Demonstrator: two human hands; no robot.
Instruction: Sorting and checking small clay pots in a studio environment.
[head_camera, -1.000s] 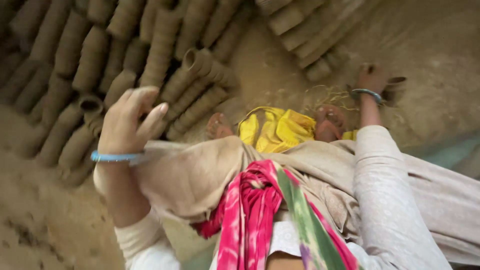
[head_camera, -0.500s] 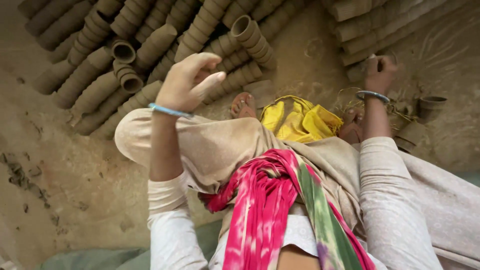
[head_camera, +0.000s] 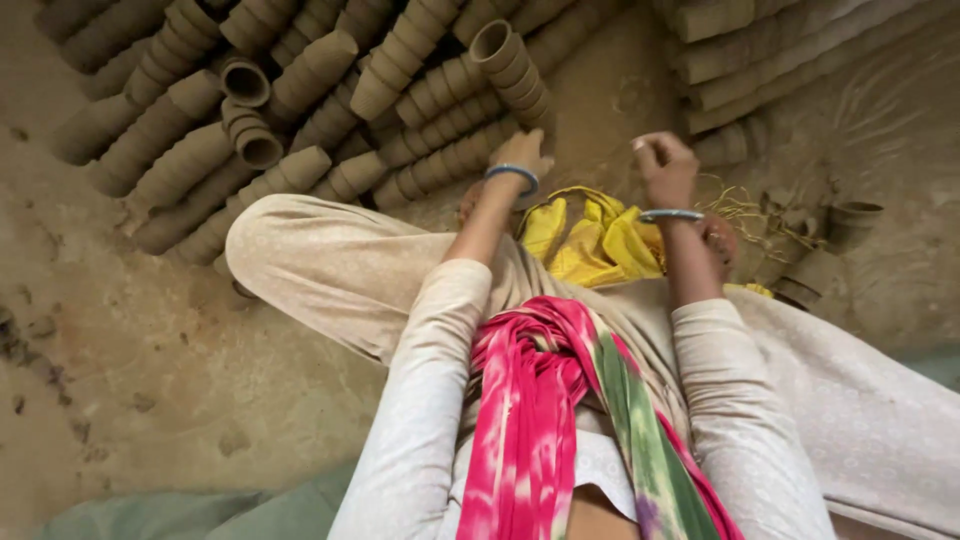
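Observation:
My left hand (head_camera: 521, 151), with a blue bangle on its wrist, reaches forward to the near end of a row of nested clay cups (head_camera: 511, 68) lying on the ground. Its fingers are turned away from me, so I cannot see whether they grip a cup. My right hand (head_camera: 664, 163), wearing a silver bangle, hovers over bare earth just right of that row with its fingers curled in; nothing shows inside them. A yellow cloth (head_camera: 589, 238) lies bunched below both hands, between my knees.
Many rows of nested clay cups (head_camera: 190, 150) cover the ground at upper left and more rows (head_camera: 760, 60) at upper right. A few loose cups (head_camera: 845, 220) and straw lie at right. My bent knee (head_camera: 300, 250) spreads left; a pink-green scarf (head_camera: 540, 400) hangs down.
My left hand came down from a raised position to the end of the cup row. My right hand moved left, closer to the left one. The view shifted toward the stacks.

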